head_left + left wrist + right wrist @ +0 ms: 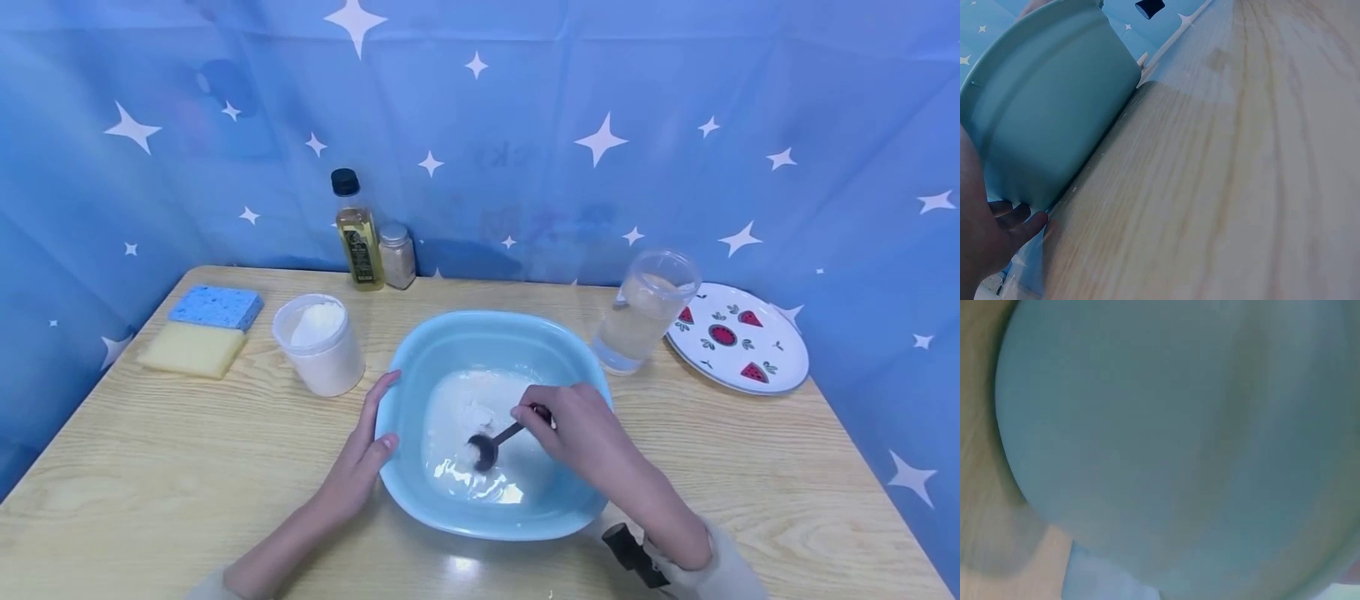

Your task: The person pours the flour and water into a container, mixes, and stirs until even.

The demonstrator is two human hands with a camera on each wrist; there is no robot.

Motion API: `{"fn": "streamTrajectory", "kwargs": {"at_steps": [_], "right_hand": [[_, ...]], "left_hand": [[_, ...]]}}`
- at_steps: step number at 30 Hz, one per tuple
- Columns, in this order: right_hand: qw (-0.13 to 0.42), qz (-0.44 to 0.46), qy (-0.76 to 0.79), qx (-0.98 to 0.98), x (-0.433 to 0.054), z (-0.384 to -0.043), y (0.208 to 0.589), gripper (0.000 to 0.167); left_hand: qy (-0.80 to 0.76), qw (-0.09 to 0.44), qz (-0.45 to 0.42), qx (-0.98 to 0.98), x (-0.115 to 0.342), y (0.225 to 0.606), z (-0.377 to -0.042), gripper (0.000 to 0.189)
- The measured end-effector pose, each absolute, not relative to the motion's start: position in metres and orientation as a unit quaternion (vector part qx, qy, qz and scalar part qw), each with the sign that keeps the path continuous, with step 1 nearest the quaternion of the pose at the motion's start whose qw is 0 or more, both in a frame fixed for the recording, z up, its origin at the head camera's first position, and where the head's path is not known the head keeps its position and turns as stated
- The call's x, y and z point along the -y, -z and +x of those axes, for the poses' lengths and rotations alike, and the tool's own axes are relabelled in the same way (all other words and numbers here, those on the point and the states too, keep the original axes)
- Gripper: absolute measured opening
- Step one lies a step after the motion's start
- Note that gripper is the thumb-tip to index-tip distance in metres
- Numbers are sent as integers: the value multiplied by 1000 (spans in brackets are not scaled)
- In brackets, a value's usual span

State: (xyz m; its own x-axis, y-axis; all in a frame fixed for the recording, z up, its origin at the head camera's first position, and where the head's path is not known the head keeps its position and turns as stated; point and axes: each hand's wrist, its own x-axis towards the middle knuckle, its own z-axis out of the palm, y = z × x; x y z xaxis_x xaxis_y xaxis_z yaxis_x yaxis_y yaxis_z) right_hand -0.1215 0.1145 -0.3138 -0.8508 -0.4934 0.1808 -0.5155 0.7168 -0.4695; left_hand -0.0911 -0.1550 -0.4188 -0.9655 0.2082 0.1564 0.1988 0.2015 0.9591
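Note:
A light blue plastic basin (495, 529) sits in the middle of the table, with milky white liquid (450, 425) and clumps of white powder inside. My left hand (358, 467) holds the basin's left side, thumb over the rim; in the left wrist view its fingers (1019, 228) lie against the outer wall low down. My right hand (581, 429) pinches the handle of a dark brown spoon (486, 452) above the basin. The spoon's bowl is down at the liquid, with white powder at its edge. The right wrist view shows mostly the basin's outer wall (1147, 437).
Left of the basin stands a tub of white powder (322, 354), beside a blue sponge (216, 307) and a yellow sponge (191, 350). An oil bottle (358, 242) and a small shaker jar (397, 257) are behind. At right are a clear water cup (637, 321) and a watermelon-patterned plate (750, 337).

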Motion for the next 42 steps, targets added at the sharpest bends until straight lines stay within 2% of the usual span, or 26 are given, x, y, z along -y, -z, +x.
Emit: {"fn": "streamTrajectory", "kwargs": {"at_steps": [3, 7, 10, 15, 21, 28, 33, 35, 37, 40, 42], "right_hand": [[-11, 267, -255, 929, -119, -124, 313, 13], [12, 226, -227, 947, -130, -129, 310, 14], [21, 234, -240, 942, -133, -131, 309, 13], [-26, 278, -255, 926, -128, -133, 311, 15], [18, 226, -228, 947, -133, -136, 306, 12], [-24, 304, -256, 917, -122, -134, 312, 14], [36, 232, -218, 947, -134, -141, 310, 11], [47, 231, -232, 944, -135, -141, 309, 11], [34, 258, -254, 932, -131, -138, 310, 11], [-16, 310, -279, 909, -121, -134, 314, 15], [-26, 316, -273, 908, -119, -133, 316, 16]], "left_hand": [[-613, 0, 132, -779, 154, 419, -92, 62], [-609, -2, 134, -782, 154, 420, -92, 63], [-611, 3, 132, -781, 154, 419, -92, 63], [-615, 8, 126, -778, 154, 417, -92, 63], [-610, 2, 121, -783, 155, 418, -92, 63], [-609, -1, 121, -784, 157, 418, -91, 65], [-607, -4, 124, -785, 156, 417, -91, 66], [-604, -10, 127, -786, 156, 417, -91, 66], [-602, -15, 130, -788, 155, 417, -90, 66], [-600, -18, 130, -789, 155, 418, -90, 67], [-601, -17, 129, -789, 154, 418, -90, 66]]}}
